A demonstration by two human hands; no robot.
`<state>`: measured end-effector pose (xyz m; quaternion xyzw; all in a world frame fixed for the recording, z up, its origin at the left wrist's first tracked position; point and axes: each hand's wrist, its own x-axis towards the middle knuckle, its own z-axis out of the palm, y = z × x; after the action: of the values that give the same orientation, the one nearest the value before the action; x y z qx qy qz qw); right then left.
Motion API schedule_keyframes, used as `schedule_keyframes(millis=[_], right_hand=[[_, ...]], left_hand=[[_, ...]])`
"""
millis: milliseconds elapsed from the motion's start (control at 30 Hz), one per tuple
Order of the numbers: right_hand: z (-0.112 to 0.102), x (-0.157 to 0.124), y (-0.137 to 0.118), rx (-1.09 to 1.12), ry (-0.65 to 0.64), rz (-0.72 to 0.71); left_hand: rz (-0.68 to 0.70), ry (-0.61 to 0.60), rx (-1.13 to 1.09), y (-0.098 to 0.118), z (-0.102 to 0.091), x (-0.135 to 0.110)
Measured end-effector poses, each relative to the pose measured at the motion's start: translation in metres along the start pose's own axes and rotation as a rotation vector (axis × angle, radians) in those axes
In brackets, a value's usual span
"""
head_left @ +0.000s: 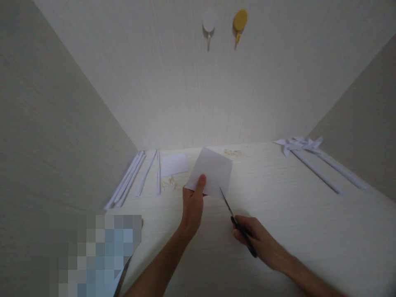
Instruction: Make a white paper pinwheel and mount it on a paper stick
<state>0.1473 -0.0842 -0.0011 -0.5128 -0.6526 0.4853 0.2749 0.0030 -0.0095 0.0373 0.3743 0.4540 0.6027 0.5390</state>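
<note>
My left hand (193, 206) grips a square sheet of white paper (212, 169) by its near left corner, thumb on top and fingers underneath. In my right hand (258, 237) is a pair of scissors (243, 235) with black handles. The blades point up and left, their tip over the near right part of the paper. I cannot tell whether the blades are apart or have paper between them. Beyond the left hand a smaller white paper piece (174, 165) lies flat on the table.
Several rolled paper sticks (126, 179) lie at the left. Two paper pinwheels (301, 146) on paper sticks lie at the right. Small pale bits (171, 182) are scattered beside the paper piece, and more crumbs (234, 153) lie farther back. A white hook (209, 22) and a yellow hook (240, 20) are on the wall.
</note>
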Motion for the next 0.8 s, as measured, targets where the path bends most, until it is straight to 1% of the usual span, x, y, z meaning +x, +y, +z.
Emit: schedule_keyframes(millis=[333, 800], right_hand=[[0.0008, 0.0005, -0.0023, 0.067, -0.013, 0.011], [0.0013, 0.0011, 0.0, 0.0, -0.008, 0.024]], left_hand=[[0.02, -0.016, -0.009, -0.0006, -0.0012, 0.0002], [-0.001, 0.008, 0.017, -0.0019, -0.0026, 0.0015]])
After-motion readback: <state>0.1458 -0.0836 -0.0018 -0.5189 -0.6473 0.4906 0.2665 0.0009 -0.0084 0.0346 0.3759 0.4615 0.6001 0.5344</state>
